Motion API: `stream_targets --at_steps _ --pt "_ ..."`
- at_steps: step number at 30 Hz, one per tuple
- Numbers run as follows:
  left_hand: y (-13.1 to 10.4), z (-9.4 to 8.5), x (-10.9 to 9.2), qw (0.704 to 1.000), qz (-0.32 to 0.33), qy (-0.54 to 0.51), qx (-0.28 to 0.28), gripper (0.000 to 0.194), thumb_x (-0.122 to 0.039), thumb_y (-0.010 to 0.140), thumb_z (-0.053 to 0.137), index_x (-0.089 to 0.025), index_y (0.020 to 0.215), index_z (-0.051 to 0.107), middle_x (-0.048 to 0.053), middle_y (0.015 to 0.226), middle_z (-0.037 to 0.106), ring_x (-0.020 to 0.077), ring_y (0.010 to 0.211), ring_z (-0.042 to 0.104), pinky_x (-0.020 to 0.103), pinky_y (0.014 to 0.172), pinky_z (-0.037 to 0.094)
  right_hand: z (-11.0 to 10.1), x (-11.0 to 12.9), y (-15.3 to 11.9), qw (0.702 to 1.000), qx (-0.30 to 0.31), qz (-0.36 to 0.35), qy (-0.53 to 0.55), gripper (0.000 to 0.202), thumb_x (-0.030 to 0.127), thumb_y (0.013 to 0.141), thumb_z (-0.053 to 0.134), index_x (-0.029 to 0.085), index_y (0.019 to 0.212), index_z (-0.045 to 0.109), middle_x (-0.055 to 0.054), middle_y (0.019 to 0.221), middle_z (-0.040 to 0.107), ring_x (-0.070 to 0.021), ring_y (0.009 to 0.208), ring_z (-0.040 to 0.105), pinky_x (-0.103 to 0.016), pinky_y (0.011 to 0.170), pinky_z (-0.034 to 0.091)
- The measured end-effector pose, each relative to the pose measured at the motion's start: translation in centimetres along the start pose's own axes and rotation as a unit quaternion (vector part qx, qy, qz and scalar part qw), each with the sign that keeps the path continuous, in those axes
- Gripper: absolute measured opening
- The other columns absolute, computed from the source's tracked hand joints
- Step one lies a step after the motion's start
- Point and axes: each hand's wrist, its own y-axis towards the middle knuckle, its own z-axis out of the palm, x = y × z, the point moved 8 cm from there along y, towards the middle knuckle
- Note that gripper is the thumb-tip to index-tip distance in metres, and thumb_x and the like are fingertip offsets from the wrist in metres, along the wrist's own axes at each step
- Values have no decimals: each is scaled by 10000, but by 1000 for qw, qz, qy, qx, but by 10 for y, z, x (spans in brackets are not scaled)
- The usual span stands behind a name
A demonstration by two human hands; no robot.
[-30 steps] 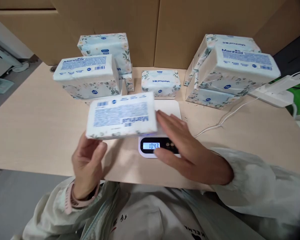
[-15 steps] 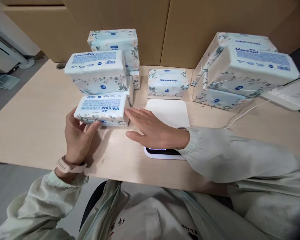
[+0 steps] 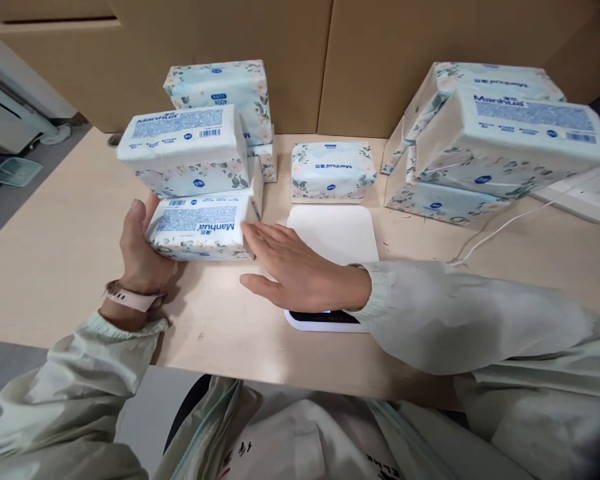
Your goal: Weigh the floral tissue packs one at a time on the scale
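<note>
A white tissue pack (image 3: 197,227) with blue print and a floral edge lies at the front of the left group. My left hand (image 3: 143,250), with a pink watch band on its wrist, rests against the pack's left end. Its visible fingers stretch away from me; part of the hand is hidden behind the pack. Flat and outstretched, my right hand (image 3: 295,263) touches the pack's right end with its fingertips, thumb apart. Below my right forearm and hand lies a white scale-like device (image 3: 330,227) with a dark display strip, partly covered.
More tissue packs (image 3: 185,147) are stacked behind the front one. A single pack (image 3: 333,172) stands beyond the device. Another stack (image 3: 500,140) is at the right, near a white cable (image 3: 500,223). Cardboard boxes (image 3: 405,40) line the back of the table (image 3: 220,333).
My left thumb has come off the pack's front face, and that hand now lies along the left end. The right hand stays at the right end. The view has shifted slightly.
</note>
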Motion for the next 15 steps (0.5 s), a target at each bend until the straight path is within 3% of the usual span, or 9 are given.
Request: stream_targets --at_steps 4,9,12,15 --pt "15 17 0 998 16 28 51 615 -787 823 715 -243 1107 745 -49 1151 793 404 1518 476 568 1202 469 -6 -10 9 999 -17 29 6 391 324 1040 373 117 1354 480 -205 1333 618 -348 1285 557 -564 1182 459" --pt "52 22 15 997 -1 45 64 741 -826 757 719 -242 1211 672 -77 1179 775 364 1494 512 523 1181 487 -12 -32 30 998 -15 57 14 640 362 1043 356 80 1612 275 -226 1601 510 -375 1586 383 -651 1340 247" --pt "58 14 8 996 31 86 5 763 -811 773 681 -199 1218 584 -71 1321 719 325 1528 494 511 1230 429 -24 -38 24 998 -23 56 31 646 413 1044 379 140 1626 316 -189 1669 482 -374 1645 327 -690 1344 239" --pt "27 15 -33 970 147 168 -92 684 -722 835 633 -230 1302 537 -113 1508 624 235 1609 412 490 1336 312 -51 -42 -11 990 -129 42 41 635 526 1056 402 258 1631 367 -95 1748 419 -353 1681 277 -692 1370 200"
